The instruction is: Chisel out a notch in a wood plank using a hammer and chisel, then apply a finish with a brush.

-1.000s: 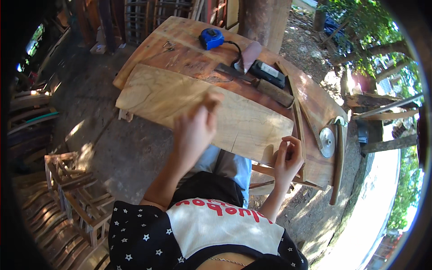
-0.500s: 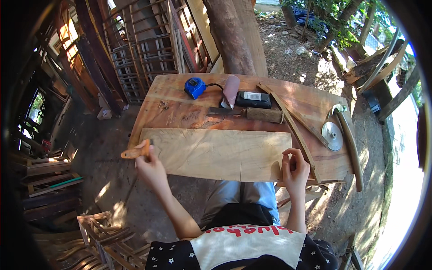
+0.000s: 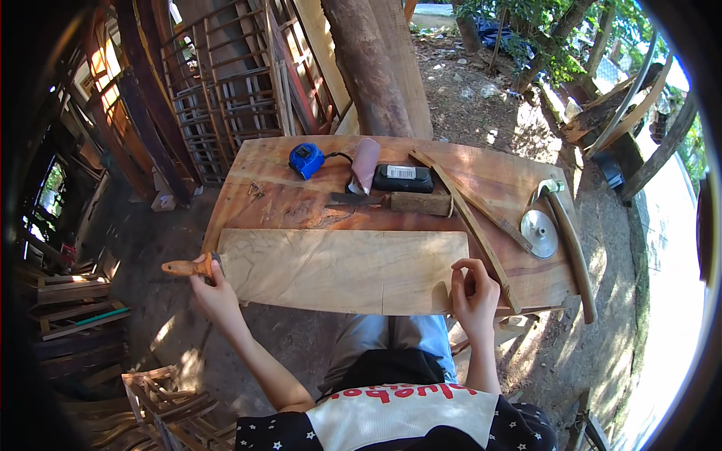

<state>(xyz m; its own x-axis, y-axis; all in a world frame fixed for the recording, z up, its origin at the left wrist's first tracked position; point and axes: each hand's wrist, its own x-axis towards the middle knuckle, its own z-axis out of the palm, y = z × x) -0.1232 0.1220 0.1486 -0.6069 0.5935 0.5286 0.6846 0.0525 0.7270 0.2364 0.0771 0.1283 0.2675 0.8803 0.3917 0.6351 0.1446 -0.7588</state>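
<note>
Evidently, the left hand [image 3: 214, 293], left of centre in the frame, is closed around an orange-handled tool [image 3: 180, 267]; its working end is mostly hidden, so brush or scraper cannot be told. This hand sits at the left end of a pale wooden board [image 3: 338, 267], which lies flat across the middle of the frame, along the near side of a table [image 3: 519, 188]. Right of centre, the right hand [image 3: 475, 297] has its fingers curled at the board's right end; whether they pinch the edge or merely hover beside it cannot be told. The step in hand looks like working along the board with the tool, now at its left end. Any further stroke would call for a firm hold on the handle and a steady board. Beyond the board, above the centre, are a blue tape measure [image 3: 305, 161], a pinkish roll [image 3: 365, 161], a black case [image 3: 404, 178] and a wooden block [image 3: 421, 204]; toward the right, wooden strips [image 3: 474, 237], a metal disc [image 3: 540, 234] and a hammer [image 3: 573, 259].
</note>
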